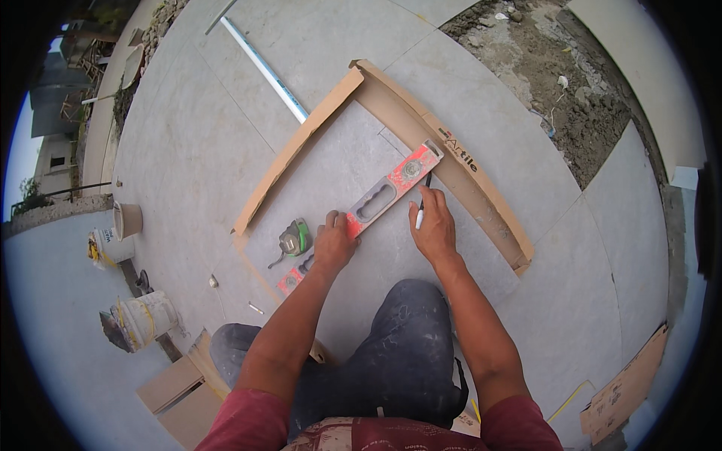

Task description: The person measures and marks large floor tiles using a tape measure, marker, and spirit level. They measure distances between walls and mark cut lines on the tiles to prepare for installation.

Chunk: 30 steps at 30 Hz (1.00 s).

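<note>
A red spirit level point(376, 201) lies diagonally across a grey tile point(331, 180), which rests in an open cardboard box point(481, 180). My left hand point(335, 242) is closed over the level's middle and holds it against the tile. In my right hand point(435, 224) is a marker point(420, 216) with a white barrel and dark tip, held beside the level's far right end. Dark pencil-like lines show on the tile just beyond that end. A green and black tape measure point(295, 237) sits on the tile, left of my left hand.
A long white-and-blue bar point(263, 69) lies on the floor beyond the box. White buckets point(143, 319) stand at the left. Bare soil point(556, 83) shows at the far right. Cardboard pieces point(624, 387) lie at the lower right, and a small white stick point(256, 307) lies near my knee.
</note>
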Tool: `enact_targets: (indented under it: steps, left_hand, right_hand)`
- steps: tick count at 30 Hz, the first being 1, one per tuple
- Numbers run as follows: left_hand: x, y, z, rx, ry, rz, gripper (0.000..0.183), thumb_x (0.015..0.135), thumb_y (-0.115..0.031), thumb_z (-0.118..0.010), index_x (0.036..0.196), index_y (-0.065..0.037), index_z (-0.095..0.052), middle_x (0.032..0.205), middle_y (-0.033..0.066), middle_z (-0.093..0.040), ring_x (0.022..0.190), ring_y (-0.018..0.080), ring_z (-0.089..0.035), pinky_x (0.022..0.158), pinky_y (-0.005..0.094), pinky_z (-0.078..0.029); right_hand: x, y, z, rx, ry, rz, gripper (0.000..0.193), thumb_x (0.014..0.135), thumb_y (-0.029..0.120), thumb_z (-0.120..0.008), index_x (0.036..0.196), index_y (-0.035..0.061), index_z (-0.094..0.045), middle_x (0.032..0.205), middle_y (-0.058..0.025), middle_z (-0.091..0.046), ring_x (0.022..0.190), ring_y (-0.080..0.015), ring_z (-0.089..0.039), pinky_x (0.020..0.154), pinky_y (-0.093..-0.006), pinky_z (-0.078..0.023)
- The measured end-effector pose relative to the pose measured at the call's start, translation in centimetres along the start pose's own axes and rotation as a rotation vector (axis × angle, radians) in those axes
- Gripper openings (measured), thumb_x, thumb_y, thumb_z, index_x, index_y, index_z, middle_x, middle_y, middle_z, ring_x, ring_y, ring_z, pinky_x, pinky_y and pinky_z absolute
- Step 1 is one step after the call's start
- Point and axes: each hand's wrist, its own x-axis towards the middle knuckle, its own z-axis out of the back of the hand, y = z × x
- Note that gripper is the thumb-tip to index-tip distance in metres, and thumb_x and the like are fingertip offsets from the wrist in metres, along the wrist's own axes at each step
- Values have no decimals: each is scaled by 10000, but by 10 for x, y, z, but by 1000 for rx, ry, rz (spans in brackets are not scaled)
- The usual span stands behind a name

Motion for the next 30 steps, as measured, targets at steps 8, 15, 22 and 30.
enact_targets:
  steps: [8,15,22,30]
  left_hand:
    - [0,0,-1,4,-7,-2,741,767,-240,-824,1386,-30,-475,1453,141,-444,1161,432,-558,998,482,-487]
    - [-1,4,-5,9,-35,-4,733,764,-231,-818,1382,-68,-458,1444,121,-438,1171,408,-547,975,475,-502]
    - [-9,5,2,-23,-37,-40,928,744,-278,-842,1484,-14,-348,1496,181,-412,1298,416,-468,1101,459,-409]
    - [-25,54,-32,30,-176,-91,553,828,-204,-712,1294,-22,-476,1223,159,-584,1141,363,-579,987,500,-452]
  right_hand:
    - [-9,15,10,112,57,-65,363,957,138,-612,1281,-9,-536,1161,-209,-574,985,-384,-629,846,-456,-524]
    - [-90,36,58,170,140,-54,386,953,139,-616,1307,11,-531,1172,-208,-586,947,-368,-643,828,-448,-527]
    - [-149,62,71,96,146,22,371,930,146,-638,1258,-10,-562,1107,-214,-643,1008,-391,-619,888,-476,-484]
    - [-150,78,56,-87,270,64,362,952,184,-613,1255,-9,-563,1152,-214,-631,1092,-389,-573,960,-487,-439]
